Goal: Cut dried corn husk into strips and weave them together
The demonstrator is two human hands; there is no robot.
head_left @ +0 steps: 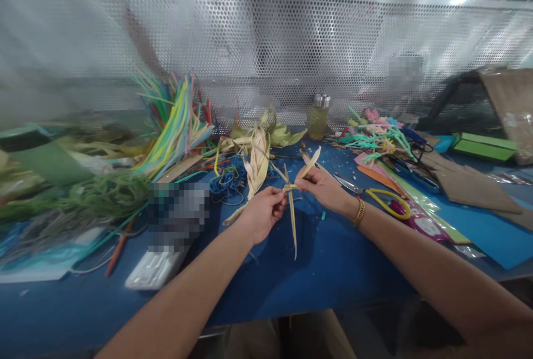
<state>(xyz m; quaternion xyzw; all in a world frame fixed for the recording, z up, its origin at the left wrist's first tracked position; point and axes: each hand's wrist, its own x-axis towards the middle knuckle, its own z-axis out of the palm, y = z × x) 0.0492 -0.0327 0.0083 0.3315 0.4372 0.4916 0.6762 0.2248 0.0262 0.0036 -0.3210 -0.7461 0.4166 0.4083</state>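
Observation:
Dried corn husk strips (292, 217) cross between my two hands above the blue table, one long end hanging down. My left hand (266, 212) pinches the strips at the left of the crossing, fingers closed. At the right, my right hand (322, 185) is closed on the same strips, with a wider pale end sticking up past the thumb. Just behind my left hand lies a bundle of dried corn husks (258, 161). Scissors with yellow handles (387, 203) rest beside my right wrist. My fingers hide part of the crossing.
Colourful pipe cleaners (175, 125) and green cord (112, 195) crowd the left, near a white boxy object (154, 267). A glass jar (318, 117) stands at the back before a perforated metal panel (233, 31). Coloured paper (491, 231), cardboard (466, 181) and craft sprigs (383, 131) cover the right.

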